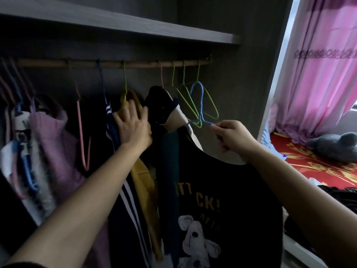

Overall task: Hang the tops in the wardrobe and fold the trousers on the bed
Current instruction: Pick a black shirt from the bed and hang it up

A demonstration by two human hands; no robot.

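A black top [228, 200] with yellow letters and a grey mouse print hangs on a blue wire hanger [200, 105]. My right hand [231, 135] pinches that hanger at its right shoulder, below the wooden rail [116, 63]; the hook is off the rail. My left hand [132, 124] lies flat, fingers spread, against a mustard-yellow garment [144, 176] and the navy striped one [114, 132], pressing them leftward. A dark garment [160, 105] hangs just right of that hand.
Empty green hangers [193, 97] and a pink hanger [83, 136] dangle from the rail. A lilac knit [52, 136] hangs far left. A shelf [135, 26] runs above. Right of the wardrobe: a red bed cover [309, 163], grey plush toy [334, 146], pink curtain [324, 74].
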